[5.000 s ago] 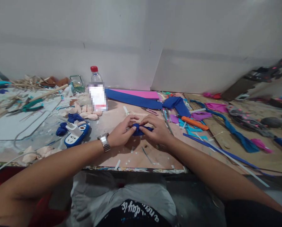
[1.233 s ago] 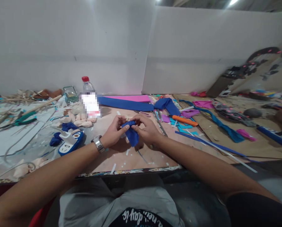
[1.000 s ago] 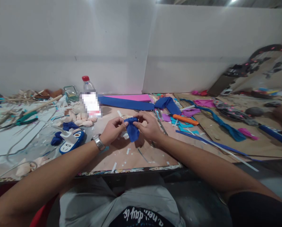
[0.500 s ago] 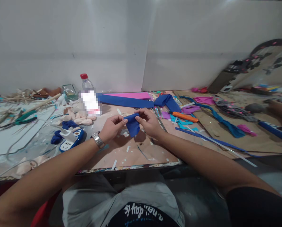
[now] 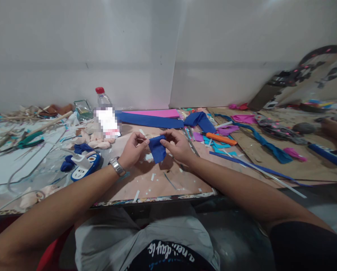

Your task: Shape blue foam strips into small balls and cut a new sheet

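Note:
Between my hands hangs a small piece of blue crepe paper, its lower end loose above the table. My left hand, with a metal watch at the wrist, pinches the upper left corner by thumb and fingertips. At the upper right corner, the thumb and forefinger of my right hand grip the same piece. Behind them lie a long folded blue crepe strip and a pink strip. Right of my right hand are a bent blue strip and an orange utility knife.
To the left stand a blue-and-white power strip with a plug in it and a bottle with a red cap. Green-handled pliers lie farther left. A thin white stick crosses the right front edge. A co-worker's hand is at far right.
The blue piece's top edge has unfolded, and it now hangs flatter between my hands. My left fingers have loosened a little and lifted slightly.

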### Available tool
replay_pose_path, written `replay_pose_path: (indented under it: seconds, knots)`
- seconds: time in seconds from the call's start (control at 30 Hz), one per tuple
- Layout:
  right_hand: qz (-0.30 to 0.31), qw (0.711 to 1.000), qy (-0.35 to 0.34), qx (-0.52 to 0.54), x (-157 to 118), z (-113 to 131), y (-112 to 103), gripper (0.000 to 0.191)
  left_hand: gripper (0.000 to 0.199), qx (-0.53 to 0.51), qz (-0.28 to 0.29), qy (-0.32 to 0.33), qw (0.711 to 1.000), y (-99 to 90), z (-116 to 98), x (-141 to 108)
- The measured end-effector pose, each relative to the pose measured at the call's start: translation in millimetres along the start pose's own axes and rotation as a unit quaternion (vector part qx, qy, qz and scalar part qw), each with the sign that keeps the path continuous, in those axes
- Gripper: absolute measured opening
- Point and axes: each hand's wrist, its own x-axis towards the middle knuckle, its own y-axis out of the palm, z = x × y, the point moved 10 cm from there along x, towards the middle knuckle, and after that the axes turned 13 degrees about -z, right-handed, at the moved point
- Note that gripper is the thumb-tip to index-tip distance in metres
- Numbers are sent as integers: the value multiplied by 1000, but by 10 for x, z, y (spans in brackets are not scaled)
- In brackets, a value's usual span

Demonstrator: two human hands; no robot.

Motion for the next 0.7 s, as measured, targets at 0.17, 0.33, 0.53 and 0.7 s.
replay_pose_path:
  seconds: [0.17,0.33,0.53,0.7]
  knots:
    - [47,998,-22,-22,-44,69,100,31,31,65,66,76,993,121,-134,-72]
    - [87,995,-52,-24,-92,163,174,38,36,66,131,91,985,252,-125,-170]
    - [105,991,-72,-38,-112,172,195,33,35,72,162,84,981,296,-73,-187]
    - [109,991,-67,-46,-104,150,200,33,34,57,165,67,982,305,-59,-202]
